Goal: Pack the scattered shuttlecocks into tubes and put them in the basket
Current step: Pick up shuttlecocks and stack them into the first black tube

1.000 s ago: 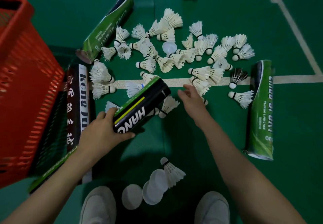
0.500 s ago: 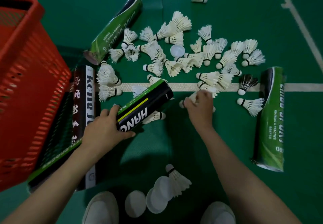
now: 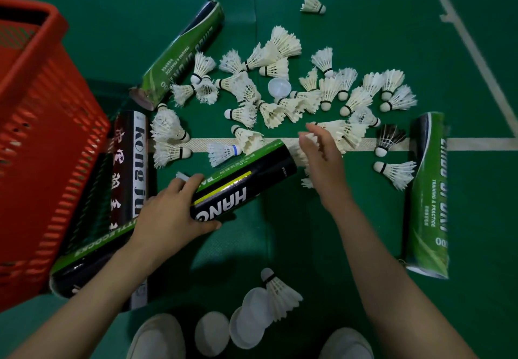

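Note:
My left hand (image 3: 171, 212) grips the lower end of a black and green tube (image 3: 252, 179), held tilted with its open mouth up and to the right. At that mouth my right hand (image 3: 325, 162) holds a white shuttlecock (image 3: 301, 152), with only its feathers showing under the palm. Several white shuttlecocks (image 3: 269, 92) lie scattered on the green floor beyond the hands, and a black one (image 3: 388, 140) sits at the right. The red basket (image 3: 42, 134) stands at the left.
Other tubes lie around: a green one (image 3: 182, 55) at the back left, a green one (image 3: 426, 196) at the right, a black one (image 3: 134, 168) and a green-black one (image 3: 84, 255) beside the basket. Round lids (image 3: 211, 333) and one shuttlecock (image 3: 280, 294) lie between my shoes.
My right hand picked a shuttlecock off the white line and brought it left to the tube's mouth. My left hand kept its grip on the tube.

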